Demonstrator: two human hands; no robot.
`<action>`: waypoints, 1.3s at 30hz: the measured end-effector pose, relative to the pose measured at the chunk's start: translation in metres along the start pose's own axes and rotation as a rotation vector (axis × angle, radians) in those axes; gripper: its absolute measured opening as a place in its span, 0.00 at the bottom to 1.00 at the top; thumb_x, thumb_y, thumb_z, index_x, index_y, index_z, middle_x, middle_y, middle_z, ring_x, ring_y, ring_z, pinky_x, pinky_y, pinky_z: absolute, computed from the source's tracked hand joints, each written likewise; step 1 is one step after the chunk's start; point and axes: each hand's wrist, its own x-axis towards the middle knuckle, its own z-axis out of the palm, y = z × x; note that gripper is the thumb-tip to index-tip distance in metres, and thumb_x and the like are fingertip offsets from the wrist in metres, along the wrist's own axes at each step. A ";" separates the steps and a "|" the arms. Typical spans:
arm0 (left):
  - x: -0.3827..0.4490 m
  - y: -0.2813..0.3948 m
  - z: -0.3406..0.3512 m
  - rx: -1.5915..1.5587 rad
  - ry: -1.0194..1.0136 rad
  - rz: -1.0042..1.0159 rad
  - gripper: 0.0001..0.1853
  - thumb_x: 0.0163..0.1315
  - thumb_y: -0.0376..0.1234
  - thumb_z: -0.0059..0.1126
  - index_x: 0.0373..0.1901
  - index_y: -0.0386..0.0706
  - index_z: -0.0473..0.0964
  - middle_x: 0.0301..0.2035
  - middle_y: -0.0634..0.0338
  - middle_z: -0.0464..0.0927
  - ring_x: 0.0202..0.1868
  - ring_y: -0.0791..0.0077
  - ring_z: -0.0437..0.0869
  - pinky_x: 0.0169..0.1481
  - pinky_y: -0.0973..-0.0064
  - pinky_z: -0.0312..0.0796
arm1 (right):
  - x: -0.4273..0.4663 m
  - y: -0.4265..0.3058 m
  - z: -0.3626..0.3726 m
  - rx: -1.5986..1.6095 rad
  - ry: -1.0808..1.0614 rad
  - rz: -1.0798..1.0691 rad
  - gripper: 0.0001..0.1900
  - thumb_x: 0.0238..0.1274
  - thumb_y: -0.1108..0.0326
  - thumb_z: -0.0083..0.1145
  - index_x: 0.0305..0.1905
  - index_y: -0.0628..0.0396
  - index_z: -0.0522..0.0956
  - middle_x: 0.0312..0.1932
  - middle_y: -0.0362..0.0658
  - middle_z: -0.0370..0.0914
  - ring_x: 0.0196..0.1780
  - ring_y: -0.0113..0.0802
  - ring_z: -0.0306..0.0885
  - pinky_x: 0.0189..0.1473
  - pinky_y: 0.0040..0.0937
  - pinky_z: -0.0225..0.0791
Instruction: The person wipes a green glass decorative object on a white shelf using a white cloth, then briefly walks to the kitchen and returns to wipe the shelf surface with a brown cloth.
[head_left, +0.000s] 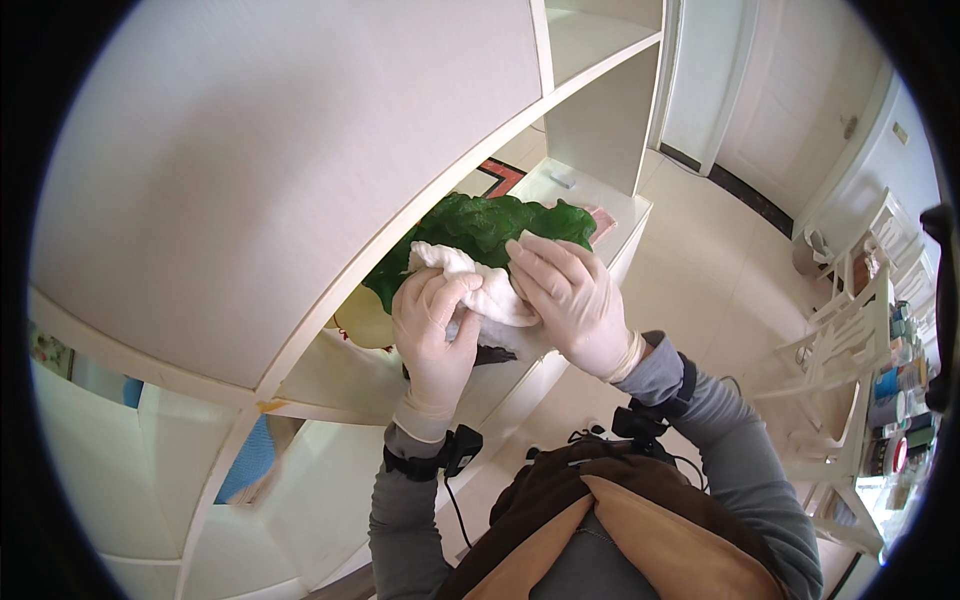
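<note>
A glossy dark green ornament shaped like leafy cabbage stands in an open compartment of the white shelf unit. My left hand, in a pale glove, pinches a bunched white cloth between thumb and fingers against the ornament's near side. My right hand, gloved too, lies with its fingers close together over the ornament's right leaves and the cloth's right end. Its thumb is hidden, so its grip is unclear. Below the cloth, a dark base piece shows in part.
A yellowish rounded object sits left of the ornament. Behind lie a pink item and a small grey object. A white upright panel rises at left. White chairs and a table with several jars stand at right.
</note>
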 end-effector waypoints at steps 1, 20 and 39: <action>0.000 0.000 0.000 -0.009 0.004 -0.011 0.22 0.41 0.19 0.61 0.43 0.43 0.75 0.37 0.60 0.79 0.45 0.56 0.77 0.52 0.62 0.66 | -0.003 -0.002 -0.003 -0.035 -0.017 -0.027 0.27 0.37 0.70 0.58 0.50 0.66 0.76 0.59 0.49 0.69 0.63 0.45 0.67 0.57 0.41 0.66; -0.001 -0.001 -0.003 -0.077 -0.007 -0.111 0.20 0.41 0.20 0.61 0.39 0.43 0.77 0.36 0.60 0.79 0.44 0.57 0.77 0.52 0.63 0.66 | 0.006 -0.009 -0.015 0.078 0.092 0.080 0.25 0.37 0.73 0.64 0.48 0.52 0.74 0.50 0.41 0.76 0.51 0.37 0.74 0.48 0.32 0.69; -0.005 -0.005 -0.002 -0.149 -0.037 -0.178 0.22 0.41 0.20 0.63 0.41 0.44 0.76 0.40 0.59 0.78 0.47 0.57 0.75 0.53 0.62 0.67 | 0.041 0.018 -0.018 0.439 -0.208 0.448 0.10 0.52 0.76 0.62 0.42 0.57 0.80 0.32 0.44 0.78 0.40 0.40 0.75 0.43 0.32 0.69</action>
